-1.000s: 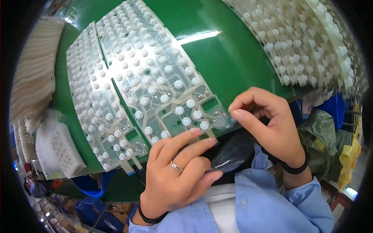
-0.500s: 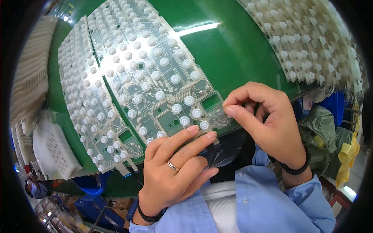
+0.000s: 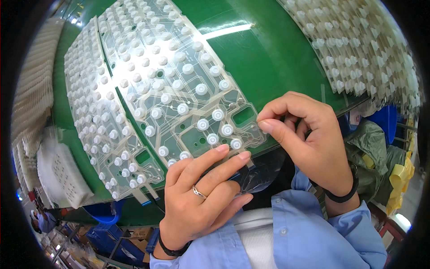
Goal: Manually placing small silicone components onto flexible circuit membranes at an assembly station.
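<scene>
Hands work the near edge of a clear flexible membrane sheet (image 3: 179,89) studded with small white rubber domes (image 3: 218,114) on a green table (image 3: 277,62). Left hand (image 3: 201,197), fingers together, lies flat at the sheet's edge; right hand (image 3: 309,134) pinches something too small to identify. Steady pressure should stop the sheet slipping. A second sheet (image 3: 98,121) lies left.

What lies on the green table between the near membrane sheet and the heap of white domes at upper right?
In the head view, only bare green table separates the membrane sheet from the domes.
</scene>
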Available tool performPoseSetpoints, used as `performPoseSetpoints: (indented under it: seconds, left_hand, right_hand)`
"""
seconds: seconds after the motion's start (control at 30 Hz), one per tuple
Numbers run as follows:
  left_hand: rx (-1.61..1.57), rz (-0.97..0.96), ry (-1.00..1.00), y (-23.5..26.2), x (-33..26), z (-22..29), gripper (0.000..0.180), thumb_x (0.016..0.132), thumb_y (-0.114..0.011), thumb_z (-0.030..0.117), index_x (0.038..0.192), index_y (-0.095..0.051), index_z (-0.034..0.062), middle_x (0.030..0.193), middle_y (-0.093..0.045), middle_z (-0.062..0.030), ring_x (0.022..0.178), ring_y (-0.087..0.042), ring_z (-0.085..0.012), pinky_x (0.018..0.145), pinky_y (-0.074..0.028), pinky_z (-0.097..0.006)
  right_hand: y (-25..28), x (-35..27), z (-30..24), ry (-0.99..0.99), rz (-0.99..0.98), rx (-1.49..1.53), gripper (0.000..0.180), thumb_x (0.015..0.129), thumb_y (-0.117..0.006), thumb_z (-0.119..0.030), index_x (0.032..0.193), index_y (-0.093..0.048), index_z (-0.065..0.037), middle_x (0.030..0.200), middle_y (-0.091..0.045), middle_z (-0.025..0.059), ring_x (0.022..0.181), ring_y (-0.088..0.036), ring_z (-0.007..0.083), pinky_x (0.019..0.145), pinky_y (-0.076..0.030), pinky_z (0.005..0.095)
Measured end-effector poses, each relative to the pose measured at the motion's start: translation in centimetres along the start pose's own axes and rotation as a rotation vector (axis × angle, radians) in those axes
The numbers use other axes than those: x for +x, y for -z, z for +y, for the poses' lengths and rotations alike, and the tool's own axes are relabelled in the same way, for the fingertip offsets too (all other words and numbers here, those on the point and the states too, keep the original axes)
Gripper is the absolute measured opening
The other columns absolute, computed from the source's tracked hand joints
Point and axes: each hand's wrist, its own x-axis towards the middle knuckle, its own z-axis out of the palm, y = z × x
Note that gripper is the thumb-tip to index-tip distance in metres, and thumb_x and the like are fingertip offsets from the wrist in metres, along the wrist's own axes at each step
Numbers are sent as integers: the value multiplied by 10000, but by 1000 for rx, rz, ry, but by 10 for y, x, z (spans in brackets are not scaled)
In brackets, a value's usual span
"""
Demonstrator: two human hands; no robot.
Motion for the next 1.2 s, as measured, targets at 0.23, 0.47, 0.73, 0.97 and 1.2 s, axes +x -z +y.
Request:
performPoseSetpoints:
  seconds: [0.23,0.47,0.73,0.97,1.2]
  left_hand:
    - [95,-80,28,1,0,7,266,739,-759,309,732,-565,127,1283,-648,-34,1154,-556,-276,890,-365,-380]
    - [83,-76,37,0,0,6,265,739,-758,306,725,-565,125,1288,-645,-33,1154,-553,-277,891,-359,-383]
    - [78,-75,35,1,-2,6,268,729,-763,302,716,-561,127,1285,-648,-30,1147,-554,-274,887,-359,-382]
    - [51,-67,47,3,4,10,269,706,-779,281,717,-561,125,1277,-653,-26,1143,-556,-274,878,-365,-389]
    - [-2,14,48,27,-5,9,240,782,-746,282,739,-587,107,1318,-625,-95,1298,-493,-321,971,-363,-452]
  right_hand:
    - [1,-1,-2,0,-20,-20,92,825,-673,31,912,-690,8,827,-617,10,582,-450,12,488,-316,166]
    - [4,-4,5,85,-44,-4,202,796,-653,80,979,-686,1,859,-627,29,627,-480,35,522,-356,180]
    - [0,-8,3,112,-18,-78,190,791,-669,72,960,-683,-14,860,-622,33,632,-481,43,520,-359,193]
    - [-5,-4,0,219,142,-488,285,794,-750,-74,1049,-622,-56,743,-554,42,573,-475,111,505,-373,266]
    - [0,-31,19,80,306,26,144,886,-669,-78,1002,-607,-20,698,-544,-7,598,-487,57,519,-379,250]
